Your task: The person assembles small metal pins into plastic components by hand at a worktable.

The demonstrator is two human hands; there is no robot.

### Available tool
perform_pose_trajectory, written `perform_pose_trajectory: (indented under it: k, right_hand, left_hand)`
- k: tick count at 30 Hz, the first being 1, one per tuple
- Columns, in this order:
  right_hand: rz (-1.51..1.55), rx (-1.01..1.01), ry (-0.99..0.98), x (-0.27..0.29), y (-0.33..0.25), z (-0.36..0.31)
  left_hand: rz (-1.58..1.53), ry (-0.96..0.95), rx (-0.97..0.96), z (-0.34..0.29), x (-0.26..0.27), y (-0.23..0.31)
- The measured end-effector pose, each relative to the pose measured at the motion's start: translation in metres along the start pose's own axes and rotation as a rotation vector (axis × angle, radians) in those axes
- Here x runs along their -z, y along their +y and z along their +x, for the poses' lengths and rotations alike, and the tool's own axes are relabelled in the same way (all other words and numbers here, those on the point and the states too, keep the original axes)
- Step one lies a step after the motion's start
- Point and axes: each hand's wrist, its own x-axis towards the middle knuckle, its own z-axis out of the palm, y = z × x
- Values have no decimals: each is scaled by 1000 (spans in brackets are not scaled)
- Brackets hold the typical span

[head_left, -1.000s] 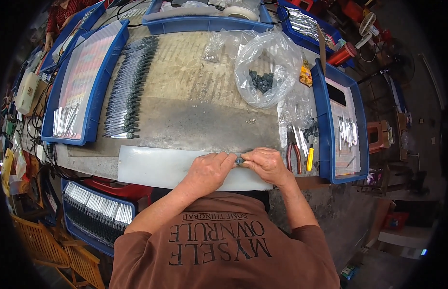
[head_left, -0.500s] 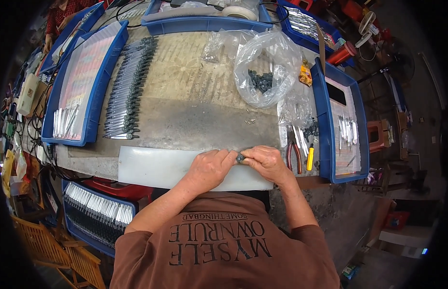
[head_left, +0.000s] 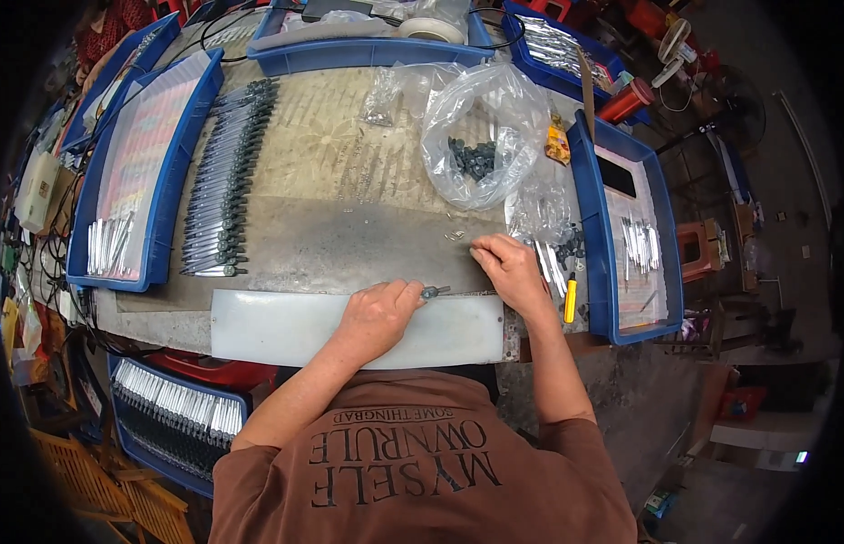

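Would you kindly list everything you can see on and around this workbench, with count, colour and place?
small part: one, dark head with metal stem, held at the left hand's fingertips over the white panel
white panel: one, along the near bench edge
row of assembled parts: many, dark and silver, left of centre on the bench
blue trays: several, on the left, far and right sides, and one below the bench
clear bag of dark pieces: one, far centre
small clear bags: a few, by the right hand
yellow-handled tool: one, beside the right tray
tape roll: one, pale, far tray
left hand: one, pinching the small part
right hand: one, reaching to loose metal bits on the bench
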Motion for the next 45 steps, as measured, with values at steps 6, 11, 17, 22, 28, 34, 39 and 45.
perform_pose_trajectory:
  k: [6, 11, 17, 22, 28, 34, 39, 45]
  right_hand:
    - [-147, 94, -7, -13, 16, 13]
    - [-210, 142, -18, -21, 22, 15]
    - [-146, 110, -56, -13, 21, 14]
    - [-174, 130, -74, -12, 24, 15]
    - [-212, 196, -98, -12, 27, 15]
    - [-339, 303, -114, -14, 32, 17]
    - [-378, 356, -130, -14, 35, 17]
    - [-407, 350, -148, -15, 31, 16]
  left_hand:
    - [14, -21, -8, 1, 2, 0]
    - [16, -20, -10, 0, 1, -1]
    - [4, -20, -13, 0, 1, -1]
    - [14, -10, -17, 0, 1, -1]
    - [24, -23, -15, 0, 1, -1]
    - [-15, 11, -4, 0, 0, -1]
    - [6, 8, -10, 0, 0, 0]
    - [10, 3, -6, 0, 0, 0]
